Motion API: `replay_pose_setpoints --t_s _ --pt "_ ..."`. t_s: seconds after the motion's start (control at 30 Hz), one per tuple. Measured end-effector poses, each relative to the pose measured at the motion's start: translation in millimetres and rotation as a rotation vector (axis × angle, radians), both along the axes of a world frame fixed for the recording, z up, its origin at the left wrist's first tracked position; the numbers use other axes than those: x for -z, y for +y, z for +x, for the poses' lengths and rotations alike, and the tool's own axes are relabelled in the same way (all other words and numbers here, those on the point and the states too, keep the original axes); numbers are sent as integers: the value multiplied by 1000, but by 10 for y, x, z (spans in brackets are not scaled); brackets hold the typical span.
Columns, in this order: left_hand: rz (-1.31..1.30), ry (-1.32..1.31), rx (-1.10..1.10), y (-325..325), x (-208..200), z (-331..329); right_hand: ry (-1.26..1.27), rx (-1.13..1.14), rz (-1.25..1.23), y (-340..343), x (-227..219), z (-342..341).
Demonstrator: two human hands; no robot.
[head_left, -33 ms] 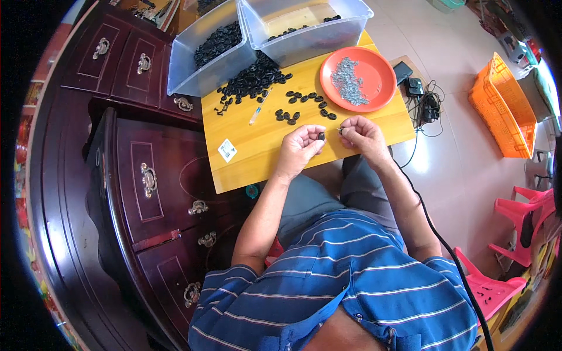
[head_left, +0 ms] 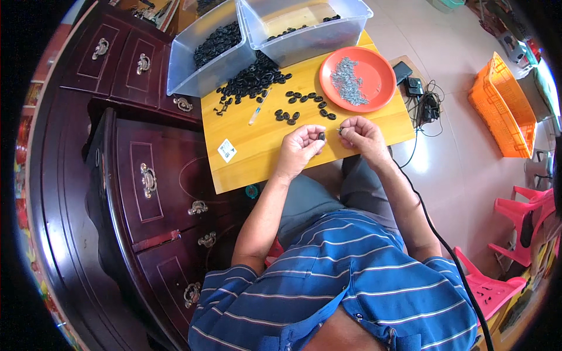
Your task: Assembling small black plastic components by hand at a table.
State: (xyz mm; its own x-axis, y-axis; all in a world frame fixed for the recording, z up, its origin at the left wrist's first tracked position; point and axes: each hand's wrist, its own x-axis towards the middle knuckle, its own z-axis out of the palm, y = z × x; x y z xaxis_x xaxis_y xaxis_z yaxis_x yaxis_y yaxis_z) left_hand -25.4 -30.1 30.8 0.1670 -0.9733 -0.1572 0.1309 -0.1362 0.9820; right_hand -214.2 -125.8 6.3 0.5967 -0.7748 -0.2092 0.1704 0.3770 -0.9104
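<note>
A dark wooden cabinet [head_left: 146,193] with brass drawer pulls is seen along the left side; against it a small yellow wooden worktop [head_left: 257,146] is set, close over the seated person's knees, so that everything on it lies within arm's reach.

Two clear plastic bins are kept at the far edge of the worktop. The left bin [head_left: 205,55] is partly filled with small black oval parts; the right bin [head_left: 304,26] holds only a few, apparently so that one kind of piece is kept apart from the other.

An orange round plate [head_left: 374,73] sits at the far right corner, loaded with small grey metal pieces [head_left: 346,81], contained there and not loose on the wood.

A heap of black parts [head_left: 252,79] is spilled before the left bin; a thinner scatter [head_left: 304,105] is laid out mid-worktop, nearer the hands.

A slim pen-like tool [head_left: 257,111] lies beside the heap. A white label [head_left: 226,150] is stuck near the left edge.

At the near edge the left hand [head_left: 301,146] is curled, its fingertips pinching one black oval part [head_left: 321,136]. The right hand [head_left: 364,136] is closed in a pinch on something tiny, possibly a metal piece; this cannot be told. The two hands are held just apart, fingertips facing.
</note>
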Motion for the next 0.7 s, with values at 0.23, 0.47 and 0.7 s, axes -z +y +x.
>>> replay_pose_setpoints --t_s 0.23,0.47,0.7 --pt "-18 43 13 -46 51 -24 -5 -1 32 -2 -14 4" --pt "-52 -18 12 -94 39 -80 -18 38 64 -9 -41 12" --pt "-100 102 -4 -106 -1 -457 -265 283 368 115 -85 112"
